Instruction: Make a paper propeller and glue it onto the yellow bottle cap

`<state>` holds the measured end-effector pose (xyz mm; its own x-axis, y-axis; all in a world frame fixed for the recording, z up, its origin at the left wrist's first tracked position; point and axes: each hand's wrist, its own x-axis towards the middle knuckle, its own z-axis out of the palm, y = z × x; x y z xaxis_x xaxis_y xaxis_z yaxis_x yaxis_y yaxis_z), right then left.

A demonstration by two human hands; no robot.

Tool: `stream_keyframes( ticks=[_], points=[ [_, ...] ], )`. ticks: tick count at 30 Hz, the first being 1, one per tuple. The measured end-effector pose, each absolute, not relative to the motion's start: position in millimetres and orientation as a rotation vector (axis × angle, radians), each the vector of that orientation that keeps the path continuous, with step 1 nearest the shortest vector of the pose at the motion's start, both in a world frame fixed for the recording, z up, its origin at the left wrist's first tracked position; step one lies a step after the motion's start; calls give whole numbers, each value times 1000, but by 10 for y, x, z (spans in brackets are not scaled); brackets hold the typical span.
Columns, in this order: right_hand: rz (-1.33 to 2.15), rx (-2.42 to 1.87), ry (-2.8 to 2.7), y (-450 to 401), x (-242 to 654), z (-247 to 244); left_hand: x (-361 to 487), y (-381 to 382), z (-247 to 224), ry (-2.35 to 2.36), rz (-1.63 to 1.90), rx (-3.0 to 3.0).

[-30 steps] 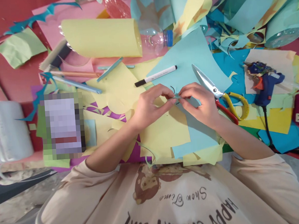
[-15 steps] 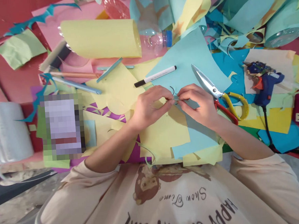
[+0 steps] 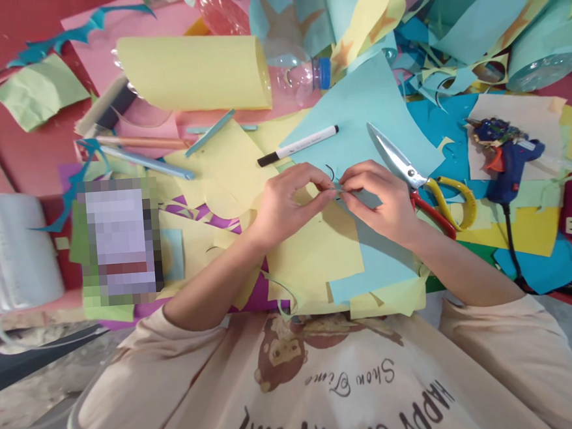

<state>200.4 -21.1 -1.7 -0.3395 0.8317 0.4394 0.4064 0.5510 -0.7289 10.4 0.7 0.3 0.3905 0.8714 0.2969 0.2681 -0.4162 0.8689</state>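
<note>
My left hand [image 3: 292, 204] and my right hand [image 3: 380, 198] meet almost fingertip to fingertip over the papers. Each pinches thumb against fingers on something tiny between them, too small to name. Below them lie a yellow sheet [image 3: 313, 252] and a light blue sheet [image 3: 366, 104]. Just above the fingertips shows a small dark curved line. A black-and-white marker [image 3: 298, 145] rests beyond my left hand. Beside my right hand lie open scissors [image 3: 413, 176] with one yellow and one red handle.
A blue glue gun [image 3: 512, 166] lies on paper at the right. A yellow paper-wrapped bottle [image 3: 198, 73], more wrapped bottles and blue cutouts fill the back. At the left are a blue pen [image 3: 148, 161], a blurred-out rectangular item [image 3: 121, 242] and a white case [image 3: 17, 251].
My left hand's fingertips have shifted very slightly to the right, closer to those of my right hand. Otherwise everything looks the same.
</note>
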Motion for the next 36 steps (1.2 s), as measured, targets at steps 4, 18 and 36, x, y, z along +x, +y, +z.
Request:
stream_keyframes(
  ticks=[4,18,36],
  points=[
    [633,-1010,-1964,-212,2007,-16,104,5,2,989,1012,1911],
    [712,-1019,-1947,-204,2006,-13,97,-7,23,993,1036,1844],
    [1173,-1218,-1530,-165,2021,65,115,44,-83,1030,1146,1553]
  ],
)
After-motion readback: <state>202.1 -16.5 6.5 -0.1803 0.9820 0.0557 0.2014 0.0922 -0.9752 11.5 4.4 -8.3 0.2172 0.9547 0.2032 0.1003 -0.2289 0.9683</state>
